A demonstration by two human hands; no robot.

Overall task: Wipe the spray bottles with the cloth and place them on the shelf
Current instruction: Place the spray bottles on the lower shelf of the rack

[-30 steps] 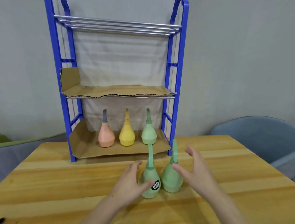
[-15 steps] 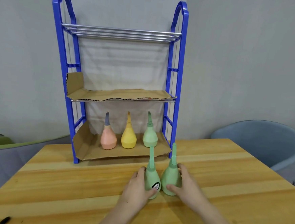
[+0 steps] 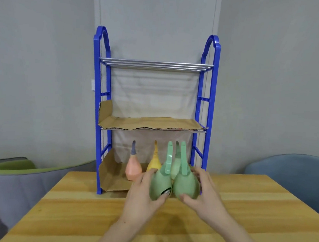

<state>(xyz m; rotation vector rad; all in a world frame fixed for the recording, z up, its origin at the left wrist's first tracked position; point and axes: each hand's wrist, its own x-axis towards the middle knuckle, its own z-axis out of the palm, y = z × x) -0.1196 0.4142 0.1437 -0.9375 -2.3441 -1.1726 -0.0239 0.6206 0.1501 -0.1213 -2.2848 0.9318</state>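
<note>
From my end, both forearms reach in over the wooden tabletop (image 3: 70, 219). The left hand (image 3: 143, 192) curls round the labelled green bottle (image 3: 160, 184), thumb under its base and fingers behind its bulb. The right hand (image 3: 204, 193) grips the plain green bottle (image 3: 186, 184) the same way, from the other side. I see the two bulbs touching, nozzles up and tilted slightly, both held clear of the tabletop just in front of the blue shelf (image 3: 97, 97).

Beyond them, the cardboard-lined bottom tier (image 3: 112, 176) holds an orange bottle (image 3: 133, 168), a yellow bottle (image 3: 154, 163) and a pale green bottle (image 3: 175, 168), the last two partly hidden behind the held pair. The middle tier (image 3: 147, 122) carries only its cardboard sheet, and the top tier (image 3: 155, 64) is bare metal rods. A green-edged grey chair (image 3: 16, 178) stands to the left and a blue chair (image 3: 288, 169) to the right.
</note>
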